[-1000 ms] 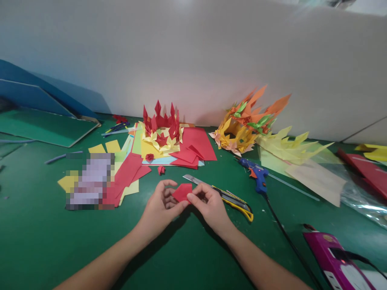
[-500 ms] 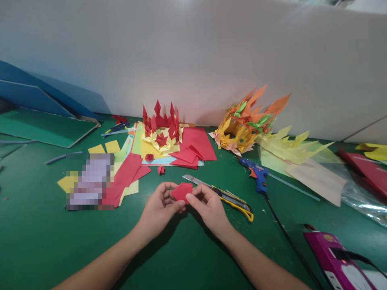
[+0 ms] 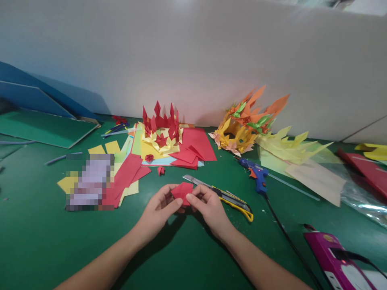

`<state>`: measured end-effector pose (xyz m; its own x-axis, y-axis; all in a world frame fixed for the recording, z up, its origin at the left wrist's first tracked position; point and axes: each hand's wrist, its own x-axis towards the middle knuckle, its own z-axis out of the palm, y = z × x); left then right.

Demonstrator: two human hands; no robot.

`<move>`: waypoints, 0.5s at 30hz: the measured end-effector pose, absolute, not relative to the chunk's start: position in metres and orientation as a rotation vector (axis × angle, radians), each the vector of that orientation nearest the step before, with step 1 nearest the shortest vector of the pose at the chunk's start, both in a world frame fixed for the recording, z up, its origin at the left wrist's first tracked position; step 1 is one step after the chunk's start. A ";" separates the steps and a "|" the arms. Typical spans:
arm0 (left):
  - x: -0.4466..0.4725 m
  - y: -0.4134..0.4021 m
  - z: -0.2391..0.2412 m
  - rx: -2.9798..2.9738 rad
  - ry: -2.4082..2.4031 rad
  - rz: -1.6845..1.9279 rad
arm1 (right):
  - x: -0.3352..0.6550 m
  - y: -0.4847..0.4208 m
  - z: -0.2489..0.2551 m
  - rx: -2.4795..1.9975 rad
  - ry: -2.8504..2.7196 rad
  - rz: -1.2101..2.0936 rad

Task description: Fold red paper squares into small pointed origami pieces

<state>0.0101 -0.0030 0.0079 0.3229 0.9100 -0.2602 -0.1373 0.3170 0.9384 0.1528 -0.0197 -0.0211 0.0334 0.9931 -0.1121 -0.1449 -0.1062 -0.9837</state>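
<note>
A small folded piece of red paper [image 3: 183, 191] is pinched between both hands above the green table. My left hand [image 3: 163, 206] grips its left side, thumb on the near face and fingers behind. My right hand [image 3: 208, 205] pinches its right edge between thumb and fingers. Just beyond the right hand lies a yellow-and-black utility knife [image 3: 231, 197], blade pointing left. Past the folded paper sits a small red paper bud [image 3: 161, 171]. A red paper rosette [image 3: 149, 157] lies farther back, near a red and pale-yellow paper crown [image 3: 163, 139].
Left are red paper strips [image 3: 125, 175] and a pixelated phone-shaped object [image 3: 90, 181]. To the right stand an orange and yellow paper crown [image 3: 242, 133], a blue glue gun [image 3: 256, 175] with its trailing cord, and a magenta power strip [image 3: 328, 251]. A white wall [image 3: 193, 60] rises behind.
My left thumb has shifted onto the near face of the red paper, closer to the right thumb. The paper is tilted slightly differently; the right hand is almost unmoved.
</note>
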 end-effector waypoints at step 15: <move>0.009 0.002 -0.001 0.942 1.030 0.990 | 0.147 -0.026 -0.023 -1.043 -1.215 1.331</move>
